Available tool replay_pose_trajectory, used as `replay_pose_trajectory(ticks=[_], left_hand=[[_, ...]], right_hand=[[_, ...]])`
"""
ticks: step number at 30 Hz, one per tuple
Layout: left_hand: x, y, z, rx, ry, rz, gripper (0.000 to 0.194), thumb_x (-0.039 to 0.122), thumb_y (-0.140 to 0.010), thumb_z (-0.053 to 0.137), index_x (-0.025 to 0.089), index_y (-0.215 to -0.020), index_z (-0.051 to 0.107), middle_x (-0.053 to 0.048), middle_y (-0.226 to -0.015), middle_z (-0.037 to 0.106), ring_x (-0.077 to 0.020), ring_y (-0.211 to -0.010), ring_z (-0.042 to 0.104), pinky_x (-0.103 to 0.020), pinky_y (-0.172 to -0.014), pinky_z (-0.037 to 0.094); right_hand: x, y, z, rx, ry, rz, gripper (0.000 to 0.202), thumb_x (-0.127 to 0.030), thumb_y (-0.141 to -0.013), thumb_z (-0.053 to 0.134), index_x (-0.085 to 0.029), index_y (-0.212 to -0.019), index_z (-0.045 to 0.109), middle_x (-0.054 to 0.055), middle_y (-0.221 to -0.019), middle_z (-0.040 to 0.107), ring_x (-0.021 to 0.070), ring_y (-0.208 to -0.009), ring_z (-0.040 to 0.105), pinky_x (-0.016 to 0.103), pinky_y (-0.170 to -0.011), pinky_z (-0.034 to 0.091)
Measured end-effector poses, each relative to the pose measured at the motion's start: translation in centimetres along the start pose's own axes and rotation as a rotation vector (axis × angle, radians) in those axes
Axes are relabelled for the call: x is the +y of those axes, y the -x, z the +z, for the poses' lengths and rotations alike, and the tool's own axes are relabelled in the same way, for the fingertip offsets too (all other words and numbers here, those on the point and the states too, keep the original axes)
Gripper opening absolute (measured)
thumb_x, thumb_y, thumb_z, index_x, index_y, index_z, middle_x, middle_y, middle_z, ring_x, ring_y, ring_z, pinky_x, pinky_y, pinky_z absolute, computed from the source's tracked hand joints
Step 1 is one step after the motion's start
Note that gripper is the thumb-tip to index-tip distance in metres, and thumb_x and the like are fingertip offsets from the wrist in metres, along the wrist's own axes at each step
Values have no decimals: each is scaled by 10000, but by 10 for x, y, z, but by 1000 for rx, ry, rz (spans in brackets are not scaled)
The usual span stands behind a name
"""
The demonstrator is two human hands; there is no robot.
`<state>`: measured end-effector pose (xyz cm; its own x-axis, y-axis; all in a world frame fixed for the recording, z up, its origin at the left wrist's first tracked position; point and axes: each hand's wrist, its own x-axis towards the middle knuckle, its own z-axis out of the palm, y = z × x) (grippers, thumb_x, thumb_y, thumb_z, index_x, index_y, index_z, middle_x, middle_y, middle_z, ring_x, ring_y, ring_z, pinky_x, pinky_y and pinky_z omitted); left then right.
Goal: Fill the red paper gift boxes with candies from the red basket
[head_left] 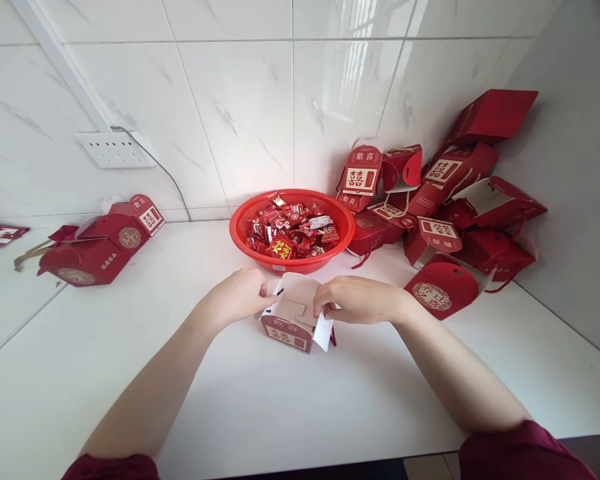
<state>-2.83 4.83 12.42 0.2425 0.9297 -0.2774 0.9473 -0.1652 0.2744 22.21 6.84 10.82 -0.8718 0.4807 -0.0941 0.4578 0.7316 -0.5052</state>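
A small red candy box (286, 332) with white lettering on its front stands on the white table, its top open and its pale inside showing. The left edge of the box is pinched between the thumb and fingers of my left hand (237, 293). On the opposite side, my right hand (353, 300) has its fingers closed on the right side flap, which hangs outward with its white face showing. A bit of red cord shows beside that flap. Just behind the box stands a red plastic basket (237, 233) holding many red-wrapped candies (293, 227).
A heap of red gift boxes (437, 297) with cord handles lies at the right against the wall. More red boxes (97, 250) stand at the left, with a red packet (0, 235) beyond them. A socket panel (114, 150) with a cable is on the tiled wall.
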Motion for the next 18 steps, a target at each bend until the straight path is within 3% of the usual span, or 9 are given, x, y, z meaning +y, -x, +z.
replay_pose_trajectory(ticks=[6,9,13,15,18], left_hand=[[9,-3,2,-108,15,45,317,260,-819,474,187,-518,403,-22,-517,558,-143,-440,513,-263,-437,288],[12,-6,5,-90,-36,95,296,229,-831,456,187,-539,433,-29,-517,548,-147,-440,502,-265,-444,272],[19,-1,8,73,-76,124,106,231,-863,477,185,-864,573,-41,-671,614,-162,-511,527,-260,-474,269],[24,6,7,89,-62,151,177,228,-887,462,197,-1037,551,-25,-701,615,-154,-506,503,-256,-482,265],[28,17,5,14,-38,205,253,335,-966,370,201,-930,582,-3,-622,566,-135,-452,427,-268,-476,244]], right_hand=[[2,-4,2,67,92,-21,246,-56,-836,622,-230,-913,778,-12,-922,763,166,-793,684,258,-696,435],[1,-5,2,72,161,-40,236,-66,-858,637,-239,-909,788,-10,-898,770,170,-805,696,252,-671,421],[3,-3,0,66,208,-22,234,-71,-864,635,-240,-905,792,6,-853,768,173,-776,694,245,-646,409],[6,-1,-2,50,183,25,245,-60,-843,632,-238,-897,792,-2,-804,762,153,-694,679,238,-626,404],[11,1,-7,27,123,100,257,-56,-811,622,-237,-880,792,-20,-767,753,116,-567,637,237,-617,405]])
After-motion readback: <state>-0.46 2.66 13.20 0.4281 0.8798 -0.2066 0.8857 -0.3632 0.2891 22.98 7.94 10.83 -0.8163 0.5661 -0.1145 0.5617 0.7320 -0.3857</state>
